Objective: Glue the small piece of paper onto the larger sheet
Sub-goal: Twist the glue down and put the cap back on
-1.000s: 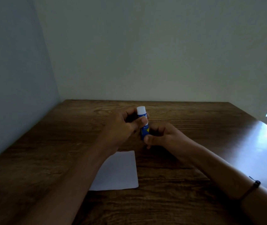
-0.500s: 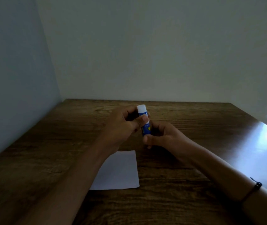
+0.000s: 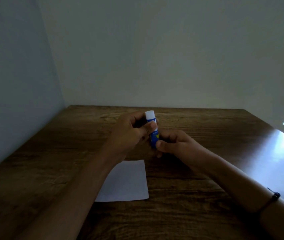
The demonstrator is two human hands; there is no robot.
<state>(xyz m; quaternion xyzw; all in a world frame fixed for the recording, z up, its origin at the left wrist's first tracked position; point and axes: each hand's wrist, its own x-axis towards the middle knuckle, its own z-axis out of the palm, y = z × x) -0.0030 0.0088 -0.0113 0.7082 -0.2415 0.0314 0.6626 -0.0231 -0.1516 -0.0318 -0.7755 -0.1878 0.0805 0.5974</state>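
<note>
Paper at lower centre shows no glue yet; I see left hand and right hand both gripping the capped glue stick at centre frame, small piece unseen.

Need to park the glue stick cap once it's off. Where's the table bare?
Bare wood lies right of the white paper out to the table edge, and behind both hands to the back wall. The middle is crowded: left hand and right hand hold the glue stick just beyond the paper.
</note>
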